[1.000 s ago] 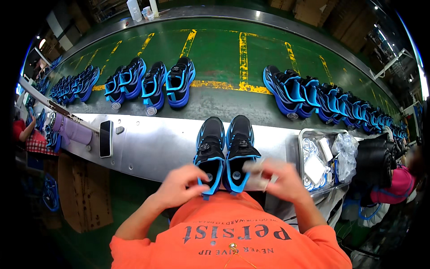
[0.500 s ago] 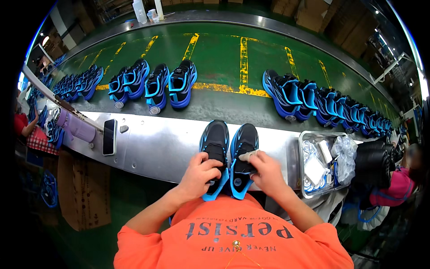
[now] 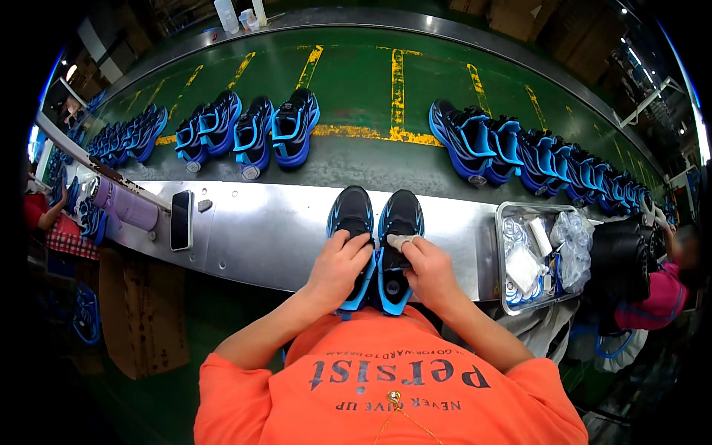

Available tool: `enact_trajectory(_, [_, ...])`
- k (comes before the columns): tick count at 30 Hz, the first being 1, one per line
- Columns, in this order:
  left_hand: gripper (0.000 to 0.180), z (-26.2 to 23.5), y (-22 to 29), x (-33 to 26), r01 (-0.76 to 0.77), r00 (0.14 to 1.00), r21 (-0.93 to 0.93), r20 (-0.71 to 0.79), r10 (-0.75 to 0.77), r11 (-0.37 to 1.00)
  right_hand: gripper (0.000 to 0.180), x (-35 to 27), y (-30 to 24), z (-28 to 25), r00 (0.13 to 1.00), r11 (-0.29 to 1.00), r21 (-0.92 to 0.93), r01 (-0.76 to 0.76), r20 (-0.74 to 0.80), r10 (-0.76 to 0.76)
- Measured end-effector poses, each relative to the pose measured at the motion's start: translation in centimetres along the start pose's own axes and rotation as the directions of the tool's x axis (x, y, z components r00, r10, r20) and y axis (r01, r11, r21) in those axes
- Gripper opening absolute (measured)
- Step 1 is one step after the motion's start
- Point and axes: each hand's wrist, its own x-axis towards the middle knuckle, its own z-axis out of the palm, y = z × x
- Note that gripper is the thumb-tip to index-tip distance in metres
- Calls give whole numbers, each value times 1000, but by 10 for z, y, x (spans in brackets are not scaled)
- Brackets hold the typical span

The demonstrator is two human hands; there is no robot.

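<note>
Two black sneakers with blue trim, a left one [image 3: 348, 206] and a right one [image 3: 401, 211], stand side by side before me, toes pointing away and heels close to my body. My left hand [image 3: 340, 268] is closed at the tongue of the left sneaker, its fingers bent over the laces area and covering part of the opening. At the tongue of the right sneaker, my right hand [image 3: 428, 268] pinches with thumb and fingers. A whitish covering wraps one of its digits. A round label shows on the insole of the right sneaker.
A metal ledge [image 3: 259, 222] carries a phone [image 3: 181, 220], a purple bottle [image 3: 133, 206] and a clear tray [image 3: 504, 285] of labels and plastic bags. Beyond, similar sneakers [image 3: 295, 130] line a green conveyor [image 3: 356, 89] on both sides. Other people work at far left and right.
My left hand has shifted forward on its sneaker, from the opening's side onto the tongue. The right hand stays at its tongue. The whole view has moved slightly.
</note>
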Motion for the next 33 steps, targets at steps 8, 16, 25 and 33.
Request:
enact_trajectory(8, [35, -1, 12, -18, 5, 990, 11, -140, -3, 1000, 68, -30, -8, 15, 998, 997, -44, 65, -9, -65])
enact_trajectory(16, [35, -5, 10, -18, 8, 993, 52, -119, -2, 999, 73, -31, -1, 4, 992, 995, 33, 91, 85, -94])
enact_trajectory(25, [29, -2, 11, -5, 35, 996, -15, -79, -36, 999, 68, -32, 1, -7, 993, 996, 60, 66, 98, -72])
enact_trajectory(33, [20, -17, 2, 30, 212, 963, -188, 208, -172, 959, 28, 6, 18, -40, 965, 998, 46, 51, 256, -61])
